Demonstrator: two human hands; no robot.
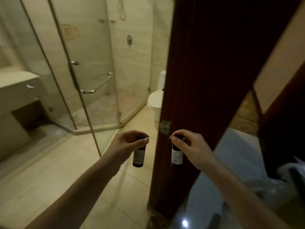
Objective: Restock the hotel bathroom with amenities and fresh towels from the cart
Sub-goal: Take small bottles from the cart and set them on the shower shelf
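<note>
Landmark: the dark wooden door (206,80), seen edge-on.
Left hand (127,142): just left of the door's edge, over the tiled floor; fingers and thumb curled, pinching the cap of the left bottle (138,157).
Left bottle: small, dark, with a pale label; it hangs upright below the fingertips.
Right hand (189,144): in front of the door, fingers curled, pinching the top of the right bottle (177,156).
Right bottle: dark with a white label, upright, hanging below the fingertips against the door's edge, under the metal latch plate (165,127).
Between bottles: a gap, not touching.
Shower (92,71): glass-walled, well left of the door.
Toilet (156,100): white, partly hidden behind the door's edge.
Counter (18,80): far left of the door, beyond the shower.
</note>
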